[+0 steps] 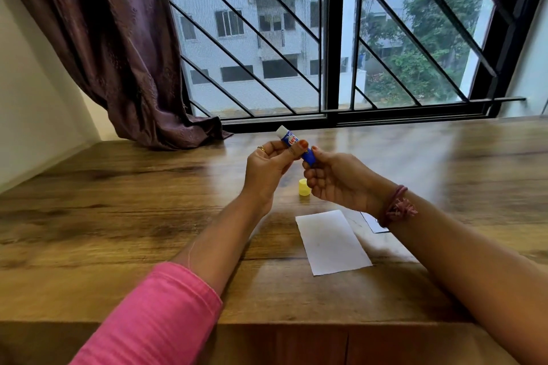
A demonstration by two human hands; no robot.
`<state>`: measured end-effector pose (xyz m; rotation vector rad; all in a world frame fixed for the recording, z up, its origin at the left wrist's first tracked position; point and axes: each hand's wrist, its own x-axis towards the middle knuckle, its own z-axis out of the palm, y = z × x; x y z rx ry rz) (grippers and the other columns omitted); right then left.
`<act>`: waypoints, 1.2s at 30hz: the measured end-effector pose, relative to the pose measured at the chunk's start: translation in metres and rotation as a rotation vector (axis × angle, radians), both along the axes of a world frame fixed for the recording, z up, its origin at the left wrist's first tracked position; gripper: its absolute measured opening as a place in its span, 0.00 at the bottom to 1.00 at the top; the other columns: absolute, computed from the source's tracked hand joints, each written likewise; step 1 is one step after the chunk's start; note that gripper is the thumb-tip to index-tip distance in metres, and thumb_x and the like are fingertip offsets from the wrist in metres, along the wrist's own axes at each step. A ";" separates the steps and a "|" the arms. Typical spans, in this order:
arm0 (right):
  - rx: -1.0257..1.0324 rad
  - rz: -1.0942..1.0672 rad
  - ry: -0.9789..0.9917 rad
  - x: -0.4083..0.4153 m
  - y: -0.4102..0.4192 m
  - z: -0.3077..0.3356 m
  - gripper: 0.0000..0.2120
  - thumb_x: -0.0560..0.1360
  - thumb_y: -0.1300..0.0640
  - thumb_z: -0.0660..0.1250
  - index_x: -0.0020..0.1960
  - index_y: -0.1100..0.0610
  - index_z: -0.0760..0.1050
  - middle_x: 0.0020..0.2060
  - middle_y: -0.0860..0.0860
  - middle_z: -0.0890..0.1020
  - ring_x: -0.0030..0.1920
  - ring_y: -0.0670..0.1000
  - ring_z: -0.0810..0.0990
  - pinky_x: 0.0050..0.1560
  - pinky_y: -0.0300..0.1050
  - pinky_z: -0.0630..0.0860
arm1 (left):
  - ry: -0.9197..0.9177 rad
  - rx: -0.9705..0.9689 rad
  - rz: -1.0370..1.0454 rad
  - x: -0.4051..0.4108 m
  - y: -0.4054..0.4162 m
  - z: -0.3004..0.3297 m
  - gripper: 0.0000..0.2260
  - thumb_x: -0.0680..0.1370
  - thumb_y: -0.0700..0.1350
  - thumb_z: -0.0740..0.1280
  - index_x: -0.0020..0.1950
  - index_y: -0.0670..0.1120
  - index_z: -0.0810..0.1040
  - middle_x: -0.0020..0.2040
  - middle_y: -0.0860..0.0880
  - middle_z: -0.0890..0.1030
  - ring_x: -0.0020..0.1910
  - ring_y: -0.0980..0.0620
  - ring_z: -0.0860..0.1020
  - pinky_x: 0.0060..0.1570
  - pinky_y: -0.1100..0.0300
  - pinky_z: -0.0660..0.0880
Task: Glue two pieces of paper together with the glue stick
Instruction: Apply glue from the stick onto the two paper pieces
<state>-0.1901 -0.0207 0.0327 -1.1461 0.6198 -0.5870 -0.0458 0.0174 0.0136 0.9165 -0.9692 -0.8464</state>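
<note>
Hands: both raised above the wooden table [118,201], sharing one glue stick [296,145].
Left hand [268,169]: fingers curled closed round the upper barrel, thumb pressed on the printed label; steadies the tube.
Right hand [335,181]: fingertips pinched on the blue base end; likely turning the base to wind the glue out, though no turn can be read from one view.
Glue stick: tilted, white tip up and away from the person, blue base toward the right hand; uncapped, glue face exposed.
Cap [304,187]: yellow, standing on the table just below the glue stick, partly behind the right hand; set aside within reach, presumably for recapping.
Paper 1 [332,241]: white sheet, flat, nearer the person than the cap, clear of both hands; lies ready to take glue.
Paper 2 [372,224]: just right of paper 1, mostly hidden under the right wrist; only a corner with a dark outline shows. Whether it touches paper 1: cannot tell.
Step in hand (judgement): preparing the stick; no glue on paper visible yet.
Next needs: tip brought down to paper 1, sheet held flat against sliding.
Beyond the glue stick: barred window [326,38], curtain [118,53] at its left.
</note>
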 end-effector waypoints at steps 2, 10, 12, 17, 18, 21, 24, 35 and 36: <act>0.031 0.029 -0.002 -0.002 -0.002 0.002 0.19 0.80 0.47 0.55 0.43 0.59 0.76 0.31 0.52 0.79 0.31 0.47 0.76 0.33 0.36 0.75 | -0.003 0.000 0.013 0.000 0.000 0.001 0.08 0.69 0.43 0.75 0.46 0.45 0.81 0.42 0.49 0.85 0.48 0.50 0.82 0.58 0.56 0.75; 0.035 0.032 -0.191 -0.008 -0.005 0.008 0.12 0.75 0.65 0.64 0.57 0.68 0.75 0.50 0.62 0.83 0.47 0.52 0.85 0.43 0.40 0.82 | 0.005 0.005 0.057 0.001 -0.001 0.004 0.08 0.69 0.44 0.76 0.44 0.45 0.82 0.45 0.45 0.84 0.52 0.46 0.81 0.61 0.53 0.73; -0.001 0.013 -0.182 -0.007 -0.004 0.005 0.14 0.76 0.64 0.64 0.60 0.68 0.74 0.51 0.62 0.83 0.46 0.50 0.85 0.41 0.38 0.81 | 0.006 0.003 0.059 0.001 0.000 0.004 0.11 0.65 0.47 0.77 0.43 0.46 0.82 0.44 0.46 0.84 0.51 0.47 0.81 0.61 0.52 0.73; 0.005 0.018 -0.130 -0.005 -0.005 0.004 0.13 0.78 0.56 0.62 0.55 0.65 0.76 0.40 0.58 0.85 0.38 0.48 0.85 0.40 0.38 0.82 | 0.010 0.003 0.054 0.001 0.001 0.004 0.11 0.64 0.48 0.76 0.43 0.46 0.81 0.45 0.45 0.84 0.53 0.45 0.80 0.63 0.51 0.71; 0.014 0.016 -0.108 -0.004 -0.004 0.003 0.15 0.79 0.53 0.60 0.52 0.64 0.76 0.37 0.57 0.85 0.36 0.48 0.85 0.39 0.37 0.82 | 0.004 0.002 0.053 0.001 0.000 0.004 0.11 0.64 0.47 0.76 0.43 0.46 0.81 0.44 0.46 0.84 0.52 0.46 0.80 0.62 0.52 0.72; 0.058 0.020 -0.041 -0.001 -0.005 0.000 0.19 0.80 0.46 0.56 0.45 0.61 0.76 0.31 0.53 0.82 0.30 0.46 0.81 0.34 0.36 0.78 | -0.021 0.004 0.054 0.001 0.000 0.003 0.10 0.67 0.46 0.75 0.45 0.46 0.81 0.43 0.48 0.84 0.48 0.50 0.80 0.61 0.54 0.72; 0.080 0.027 -0.020 -0.003 -0.006 0.001 0.20 0.79 0.46 0.58 0.45 0.61 0.78 0.34 0.54 0.83 0.32 0.47 0.82 0.35 0.36 0.79 | -0.026 0.006 0.051 0.001 0.000 0.003 0.09 0.68 0.46 0.75 0.45 0.46 0.81 0.44 0.47 0.84 0.50 0.49 0.80 0.62 0.54 0.71; 0.065 0.066 -0.145 -0.009 -0.008 0.003 0.09 0.77 0.62 0.63 0.55 0.63 0.76 0.44 0.58 0.85 0.41 0.48 0.85 0.45 0.39 0.80 | -0.018 -0.025 0.032 0.005 0.001 0.005 0.10 0.61 0.51 0.77 0.39 0.50 0.84 0.42 0.48 0.85 0.51 0.48 0.81 0.62 0.54 0.71; 0.058 0.064 -0.129 -0.008 -0.008 0.004 0.09 0.77 0.61 0.63 0.55 0.63 0.76 0.42 0.57 0.85 0.40 0.47 0.85 0.45 0.39 0.80 | -0.020 -0.023 0.034 0.005 0.000 0.005 0.11 0.61 0.50 0.77 0.40 0.49 0.84 0.43 0.48 0.85 0.51 0.48 0.81 0.62 0.54 0.72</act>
